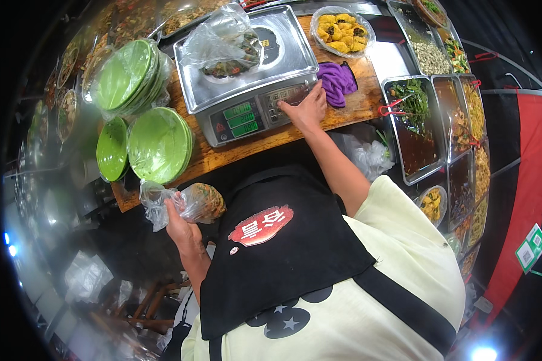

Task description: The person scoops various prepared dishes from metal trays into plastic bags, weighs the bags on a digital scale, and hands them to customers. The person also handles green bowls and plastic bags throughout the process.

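My left hand (183, 225) grips the gathered neck of a clear plastic bag of mixed food (205, 203), held just off the wooden counter's front edge. On the keypad of a digital price scale (221, 137) rests my right hand (307, 108), fingers apart and holding nothing. The scale's green displays are lit. Another clear plastic bag (226, 49), with dark green and red food inside, sits on the steel weighing pan (289, 67). A crumpled purple cloth (336, 83) lies right beside my right hand.
Stacks of green plates in clear plastic (160, 144) stand left of the scale, beside a green bowl (112, 149). Yellow stuffed food fills a bagged bowl (341, 31) behind the cloth. Steel trays of food (418, 135) line the right, one with red-handled tongs (390, 108). A wooden counter (361, 108) carries the scale.
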